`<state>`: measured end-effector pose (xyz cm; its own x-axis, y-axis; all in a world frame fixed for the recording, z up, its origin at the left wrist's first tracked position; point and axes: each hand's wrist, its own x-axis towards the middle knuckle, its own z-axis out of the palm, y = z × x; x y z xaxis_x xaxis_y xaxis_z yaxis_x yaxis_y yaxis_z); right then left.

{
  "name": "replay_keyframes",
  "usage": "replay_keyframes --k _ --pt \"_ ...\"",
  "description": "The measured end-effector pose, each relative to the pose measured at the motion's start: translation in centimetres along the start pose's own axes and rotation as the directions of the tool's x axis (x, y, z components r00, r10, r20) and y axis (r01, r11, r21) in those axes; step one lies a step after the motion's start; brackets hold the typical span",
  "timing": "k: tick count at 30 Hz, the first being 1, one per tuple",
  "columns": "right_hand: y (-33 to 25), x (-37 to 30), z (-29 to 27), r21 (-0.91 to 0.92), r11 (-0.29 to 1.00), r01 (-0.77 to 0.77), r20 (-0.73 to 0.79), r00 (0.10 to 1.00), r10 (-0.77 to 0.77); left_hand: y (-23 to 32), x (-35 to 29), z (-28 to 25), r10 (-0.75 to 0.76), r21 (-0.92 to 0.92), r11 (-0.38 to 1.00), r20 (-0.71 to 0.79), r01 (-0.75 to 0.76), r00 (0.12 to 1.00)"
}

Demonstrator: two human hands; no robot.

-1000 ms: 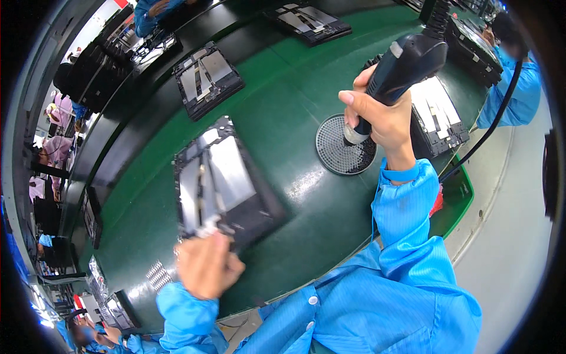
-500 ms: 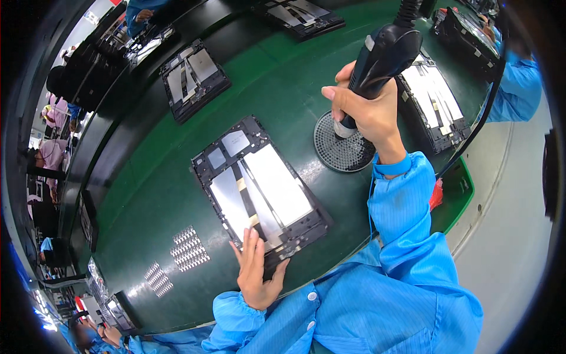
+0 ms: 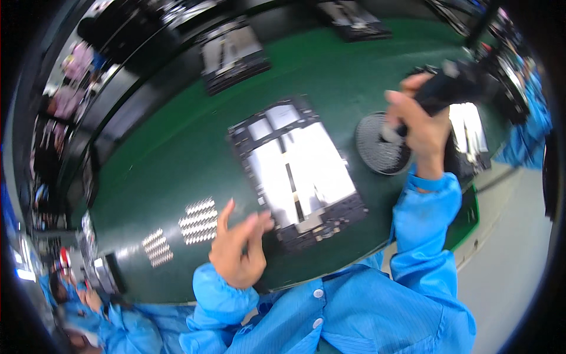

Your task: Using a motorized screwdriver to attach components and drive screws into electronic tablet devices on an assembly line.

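Observation:
My right hand (image 3: 425, 127) is closed around a black electric screwdriver (image 3: 457, 85), blurred by motion. The driver's lower end is over a round, perforated screw dish (image 3: 377, 154), though I cannot tell whether its tip touches. Left of the dish lies an opened tablet (image 3: 318, 168), with silvery battery panels and a dark frame. My left hand (image 3: 239, 251) hovers by the tablet's near left corner, fingers apart and holding nothing. Beyond its fingers, rows of small metal parts (image 3: 198, 221) lie on the green mat, and a smaller group (image 3: 157, 248) sits further left.
More opened tablets lie at the back left (image 3: 233, 53), at the back (image 3: 352, 19) and beyond my right hand (image 3: 470, 133). A green bin (image 3: 466, 221) stands under the table's right edge. Co-workers' blue sleeves (image 3: 533, 138) show at the right and lower left.
My left hand has come off the tablet's near edge and moved left. My right hand keeps the screwdriver at the dish. The whole view has shifted, so the tablet and dish appear further right.

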<state>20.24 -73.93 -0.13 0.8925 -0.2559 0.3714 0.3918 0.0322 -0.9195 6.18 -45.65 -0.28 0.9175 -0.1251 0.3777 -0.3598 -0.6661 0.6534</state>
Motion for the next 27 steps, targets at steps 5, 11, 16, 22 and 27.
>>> replay_keyframes --k 5,11,16,22,27 --pt "-2.5 -1.4 2.5 0.278 0.954 0.116 0.158 0.974 -0.164 -3.9 2.4 -2.5 -0.130 0.020 0.991 -0.111 0.133 0.985" --pt "-4.3 -3.7 12.2 0.328 0.944 -0.015 0.371 0.921 -0.115 -6.5 3.5 -1.6 -0.385 -0.484 0.787 0.099 0.382 0.918" --pt "-3.0 -3.9 16.4 0.254 0.966 -0.042 0.480 0.873 -0.088 -7.3 4.0 -1.1 -0.559 -0.653 0.560 0.157 0.511 0.814" --pt "-1.5 -4.1 16.9 0.219 0.972 -0.088 0.492 0.870 -0.033 -8.1 4.4 -1.6 -0.546 -0.601 0.572 0.228 0.558 0.806" --pt "-1.8 -4.3 17.5 0.260 0.958 -0.122 0.442 0.897 -0.005 -8.8 4.4 -1.2 -0.486 -0.632 0.567 0.260 0.528 0.834"
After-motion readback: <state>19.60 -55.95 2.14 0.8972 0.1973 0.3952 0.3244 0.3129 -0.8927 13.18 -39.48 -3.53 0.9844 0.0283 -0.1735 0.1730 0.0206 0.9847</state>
